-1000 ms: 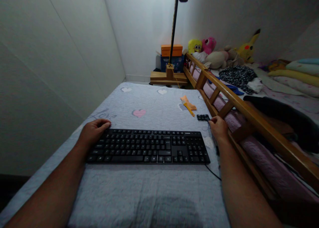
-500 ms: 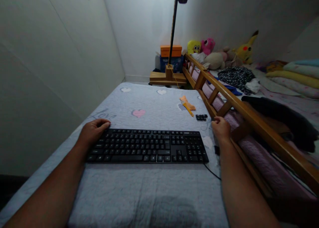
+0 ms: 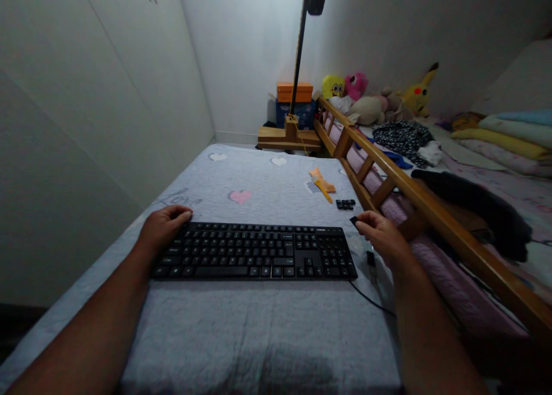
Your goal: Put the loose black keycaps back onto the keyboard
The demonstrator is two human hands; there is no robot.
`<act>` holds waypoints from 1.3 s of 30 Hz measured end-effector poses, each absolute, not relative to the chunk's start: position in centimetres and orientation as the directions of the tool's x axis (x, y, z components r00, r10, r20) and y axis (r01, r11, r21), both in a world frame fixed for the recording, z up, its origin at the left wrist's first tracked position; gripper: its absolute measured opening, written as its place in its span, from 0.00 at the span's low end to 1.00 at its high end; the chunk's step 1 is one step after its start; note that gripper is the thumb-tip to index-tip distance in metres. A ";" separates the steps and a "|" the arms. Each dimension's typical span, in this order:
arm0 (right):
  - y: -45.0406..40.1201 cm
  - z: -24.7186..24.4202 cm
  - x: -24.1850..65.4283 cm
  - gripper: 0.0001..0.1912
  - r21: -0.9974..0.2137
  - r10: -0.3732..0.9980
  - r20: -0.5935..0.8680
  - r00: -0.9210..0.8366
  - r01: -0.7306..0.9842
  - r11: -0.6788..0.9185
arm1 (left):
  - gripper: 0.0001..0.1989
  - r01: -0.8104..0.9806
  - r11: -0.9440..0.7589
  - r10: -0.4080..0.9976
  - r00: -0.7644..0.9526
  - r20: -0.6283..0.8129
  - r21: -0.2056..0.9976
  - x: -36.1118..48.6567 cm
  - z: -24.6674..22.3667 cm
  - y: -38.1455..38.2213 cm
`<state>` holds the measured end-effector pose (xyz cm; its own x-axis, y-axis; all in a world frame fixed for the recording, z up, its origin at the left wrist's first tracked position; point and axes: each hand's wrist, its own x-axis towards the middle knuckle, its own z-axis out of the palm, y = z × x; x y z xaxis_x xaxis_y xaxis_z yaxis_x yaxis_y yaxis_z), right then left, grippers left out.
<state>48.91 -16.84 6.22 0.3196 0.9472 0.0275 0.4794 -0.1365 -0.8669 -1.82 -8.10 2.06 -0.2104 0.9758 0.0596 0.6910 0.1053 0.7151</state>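
Observation:
A black keyboard (image 3: 241, 254) lies flat on the quilted bed cover (image 3: 259, 326), its cable leaving the right end. My left hand (image 3: 166, 228) is closed at the keyboard's upper left corner, with the fingertips on its edge. Beyond the right end of the keyboard, my right hand (image 3: 379, 234) pinches a small flat black piece (image 3: 354, 221); its exact kind is hard to make out. Several black keycaps (image 3: 345, 204) lie grouped just past that hand. Beside my right wrist is a small black object (image 3: 371, 259) with a pale, thin end.
An orange cloth (image 3: 328, 183) and a yellow-handled brush (image 3: 323, 191) lie farther back. A wooden bed rail (image 3: 397, 176) runs along the right side, with clothes and plush toys behind it. A pole on a wooden base (image 3: 288, 135) stands at the far end.
My right hand has moved left, away from the rail, bringing the black piece into clearer view near the keyboard's corner. My left hand has stayed at the keyboard. The view has shifted slightly.

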 end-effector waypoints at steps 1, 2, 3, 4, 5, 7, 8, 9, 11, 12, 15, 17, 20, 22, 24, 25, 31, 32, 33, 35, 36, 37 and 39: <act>-17.3 6.2 48.7 0.15 -0.882 0.954 0.016 0.300 0.453 -0.128 | 0.23 0.690 0.100 0.976 -0.208 0.063 0.717 -1.8 2.1 -8.1; -17.7 6.1 48.4 0.15 -0.895 0.960 0.007 0.281 0.429 -0.119 | 0.23 0.690 0.096 0.976 -0.206 0.067 0.718 -1.8 2.1 -8.1; -18.0 5.9 48.2 0.14 -0.908 0.964 0.001 0.266 0.404 -0.111 | 0.23 0.691 0.092 0.976 -0.205 0.071 0.717 -1.8 2.1 -8.2; -18.2 5.8 48.1 0.14 -0.921 0.967 -0.006 0.257 0.374 -0.105 | 0.23 0.693 0.090 0.976 -0.204 0.075 0.715 -1.8 2.1 -8.2; -18.4 5.6 47.9 0.13 -0.936 0.967 -0.014 0.255 0.336 -0.102 | 0.23 0.695 0.089 0.976 -0.205 0.078 0.714 -1.8 2.1 -8.2; -18.6 5.3 47.5 0.15 -0.968 0.962 -0.038 0.271 0.230 -0.103 | 0.23 0.696 0.092 0.976 -0.205 0.075 0.712 -1.7 2.1 -8.2; -18.6 5.2 47.4 0.16 -0.979 0.959 -0.055 0.278 0.172 -0.106 | 0.23 0.696 0.095 0.976 -0.204 0.069 0.712 -1.8 2.1 -8.2; -18.6 5.0 47.3 0.18 -0.986 0.957 -0.074 0.279 0.121 -0.112 | 0.23 0.697 0.098 0.977 -0.202 0.064 0.710 -1.8 2.1 -8.2; -18.7 4.8 47.1 0.20 -0.990 0.959 -0.114 0.261 0.051 -0.132 | 0.23 0.705 0.103 0.977 -0.202 0.060 0.702 -1.9 2.0 -8.2; -18.7 4.7 47.0 0.21 -0.989 0.960 -0.133 0.246 0.029 -0.145 | 0.23 0.710 0.105 0.977 -0.205 0.062 0.697 -1.9 2.0 -8.2; -18.9 4.6 47.0 0.20 -0.984 0.960 -0.179 0.215 -0.025 -0.178 | 0.23 0.719 0.108 0.976 -0.208 0.064 0.686 -2.0 1.9 -8.0; -19.0 4.6 47.1 0.18 -0.983 0.960 -0.182 0.212 -0.053 -0.175 | 0.23 0.721 0.108 0.976 -0.209 0.066 0.685 -2.1 1.8 -8.0; -19.1 4.7 47.3 0.17 -0.985 0.957 -0.173 0.233 -0.060 -0.164 | 0.22 0.719 0.108 0.974 -0.216 0.073 0.687 -2.0 1.9 -8.0; -19.1 4.7 47.5 0.17 -0.986 0.952 -0.165 0.256 -0.040 -0.161 | 0.21 0.719 0.112 0.973 -0.221 0.072 0.686 -1.9 1.9 -8.1; -19.1 4.6 47.5 0.17 -0.988 0.948 -0.155 0.277 -0.020 -0.156 | 0.21 0.717 0.116 0.972 -0.225 0.071 0.687 -1.8 2.0 -8.2; -19.0 4.6 47.5 0.17 -0.988 0.947 -0.151 0.283 -0.019 -0.152 | 0.21 0.715 0.118 0.971 -0.228 0.070 0.689 -1.7 2.0 -8.2; -18.9 4.5 47.3 0.21 -0.990 0.953 -0.140 0.269 -0.021 -0.139 | 0.22 0.715 0.116 0.972 -0.226 0.070 0.690 -1.8 2.0 -8.2; -19.0 4.4 47.3 0.20 -0.990 0.954 -0.136 0.266 -0.011 -0.138 | 0.21 0.716 0.112 0.972 -0.222 0.072 0.689 -1.8 2.0 -8.1; -19.0 4.4 47.3 0.20 -0.990 0.956 -0.135 0.261 -0.001 -0.139 | 0.21 0.718 0.108 0.973 -0.218 0.075 0.688 -1.8 2.0 -8.1; -19.1 4.3 47.3 0.18 -0.990 0.958 -0.134 0.253 0.013 -0.141 | 0.21 0.721 0.106 0.974 -0.214 0.075 0.685 -1.7 2.1 -8.2; -19.1 4.3 47.3 0.18 -0.990 0.960 -0.133 0.248 0.020 -0.142 | 0.21 0.721 0.106 0.973 -0.216 0.077 0.684 -1.7 2.1 -8.2; -19.2 4.3 47.3 0.17 -0.990 0.961 -0.131 0.244 0.026 -0.142 | 0.21 0.724 0.107 0.973 -0.217 0.077 0.682 -1.7 2.2 -8.2; -19.2 4.2 47.3 0.17 -0.989 0.960 -0.128 0.249 0.034 -0.141 | 0.22 0.728 0.107 0.973 -0.218 0.080 0.677 -1.6 2.3 -8.3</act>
